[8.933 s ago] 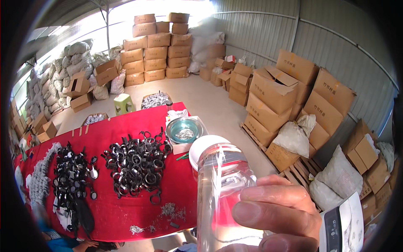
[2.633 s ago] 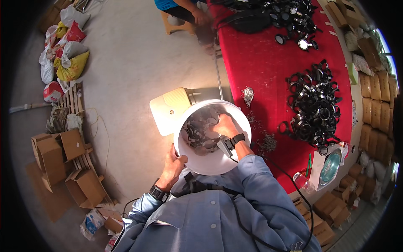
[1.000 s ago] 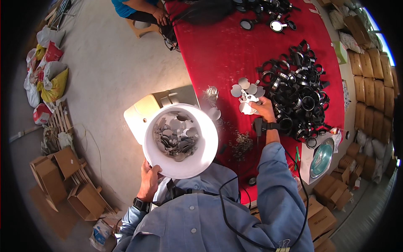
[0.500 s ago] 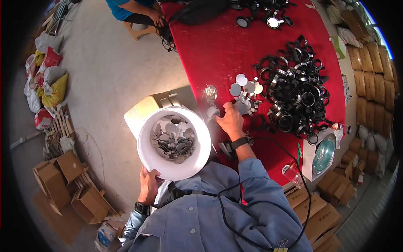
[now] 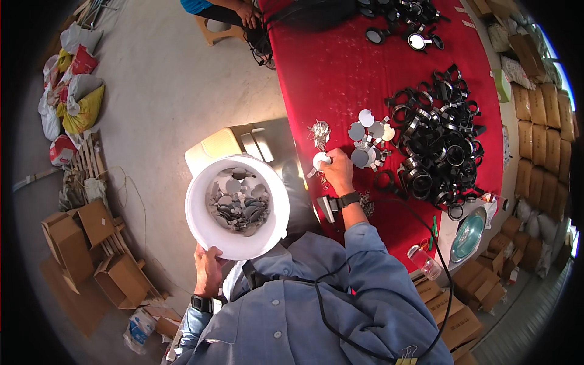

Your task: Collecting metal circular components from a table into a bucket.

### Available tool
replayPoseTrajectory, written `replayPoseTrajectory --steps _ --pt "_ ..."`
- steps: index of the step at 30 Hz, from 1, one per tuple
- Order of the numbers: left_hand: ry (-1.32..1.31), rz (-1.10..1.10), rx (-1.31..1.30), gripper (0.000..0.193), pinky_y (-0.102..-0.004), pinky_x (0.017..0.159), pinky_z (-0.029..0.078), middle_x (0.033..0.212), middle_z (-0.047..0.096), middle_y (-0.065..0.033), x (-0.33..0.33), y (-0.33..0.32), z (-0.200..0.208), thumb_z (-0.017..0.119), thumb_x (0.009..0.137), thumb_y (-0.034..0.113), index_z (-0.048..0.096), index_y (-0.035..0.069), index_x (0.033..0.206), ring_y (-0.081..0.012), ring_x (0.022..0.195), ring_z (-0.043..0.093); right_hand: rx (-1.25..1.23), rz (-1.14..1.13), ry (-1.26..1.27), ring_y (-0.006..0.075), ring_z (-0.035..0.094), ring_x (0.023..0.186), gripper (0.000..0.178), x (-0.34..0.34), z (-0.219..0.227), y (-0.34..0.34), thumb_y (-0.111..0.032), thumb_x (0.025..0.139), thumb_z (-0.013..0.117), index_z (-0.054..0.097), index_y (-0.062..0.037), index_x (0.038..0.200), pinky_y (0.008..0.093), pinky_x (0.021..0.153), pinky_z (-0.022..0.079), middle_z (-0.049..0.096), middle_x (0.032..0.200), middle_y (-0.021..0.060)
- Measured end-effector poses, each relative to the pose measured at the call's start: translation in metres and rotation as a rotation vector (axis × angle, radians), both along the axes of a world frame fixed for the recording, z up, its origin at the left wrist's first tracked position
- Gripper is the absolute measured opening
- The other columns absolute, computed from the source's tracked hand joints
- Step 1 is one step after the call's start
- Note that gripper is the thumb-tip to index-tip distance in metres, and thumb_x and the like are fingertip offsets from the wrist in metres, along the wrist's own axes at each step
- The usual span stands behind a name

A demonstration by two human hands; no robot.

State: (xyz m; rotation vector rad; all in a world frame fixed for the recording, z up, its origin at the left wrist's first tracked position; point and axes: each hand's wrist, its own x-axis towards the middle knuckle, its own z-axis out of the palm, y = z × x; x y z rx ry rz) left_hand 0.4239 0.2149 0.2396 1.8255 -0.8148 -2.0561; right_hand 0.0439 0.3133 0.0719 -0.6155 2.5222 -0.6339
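Observation:
My left hand (image 5: 208,269) grips the near rim of a white bucket (image 5: 201,225) that holds several grey round discs (image 5: 238,201). My right hand (image 5: 337,172) is over the edge of the red table (image 5: 340,67) and pinches one small round disc (image 5: 320,160) between its fingers. Just beyond it, several more grey discs (image 5: 368,135) lie spread on the red cloth. A big heap of black ring-shaped parts (image 5: 441,143) lies to the right of them.
A cream stool or box (image 5: 228,143) stands under the bucket. Another person's hands (image 5: 246,12) work at the table's far end beside more black parts (image 5: 404,18). A clear bottle (image 5: 426,263) and a round glass-fronted lamp (image 5: 468,226) lie near me. Cardboard boxes (image 5: 91,243) and sacks (image 5: 76,91) line the floor.
My right hand has drawn back from the spread discs toward the table's edge, now pinching one disc. The bucket stays in my left hand.

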Motion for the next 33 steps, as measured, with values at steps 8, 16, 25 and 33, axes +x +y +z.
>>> replayPoseTrajectory --steps 8,16,25,33 --pt "-0.02 0.022 0.019 0.059 -0.048 0.092 0.058 0.116 0.06 -0.0169 0.0 -0.005 -0.001 0.044 0.075 0.0 0.042 -0.002 0.134 -0.0312 0.1 0.067 -0.314 -0.226 -0.766 0.0066 0.055 0.067 0.023 -0.048 0.035 0.038 -0.021 0.087 0.074 0.069 0.0003 0.094 0.0258 0.057 0.043 0.062 0.077 -0.0009" --pt "0.042 -0.054 0.02 0.059 -0.0462 0.09 0.059 0.117 0.059 -0.0171 -0.013 -0.012 -0.003 0.043 0.076 -0.001 0.041 -0.003 0.135 -0.0315 0.102 0.066 0.018 0.136 -0.031 0.0309 0.071 0.085 0.022 -0.115 0.046 0.103 -0.007 0.081 0.072 0.068 -0.0021 0.102 0.0376 0.076 0.054 0.071 0.09 0.0161" --pt "0.036 -0.125 0.009 0.056 -0.0471 0.091 0.058 0.117 0.059 -0.0169 -0.031 -0.018 0.0 0.043 0.077 -0.002 0.043 -0.002 0.132 -0.031 0.101 0.066 -0.044 0.074 0.362 0.0338 0.062 0.104 0.055 -0.085 0.058 0.144 -0.02 0.07 0.084 0.061 -0.0103 0.119 0.0434 0.089 0.052 0.063 0.11 0.0133" --pt "0.01 -0.227 0.012 0.051 -0.0533 0.093 0.057 0.116 0.058 -0.0181 -0.022 -0.026 -0.02 0.044 0.076 -0.001 0.045 -0.004 0.126 -0.0355 0.105 0.064 0.274 0.044 0.336 0.034 0.052 0.122 0.071 -0.056 0.037 0.172 -0.022 0.07 0.083 0.051 -0.0187 0.133 0.0554 0.091 0.048 0.052 0.128 0.0074"
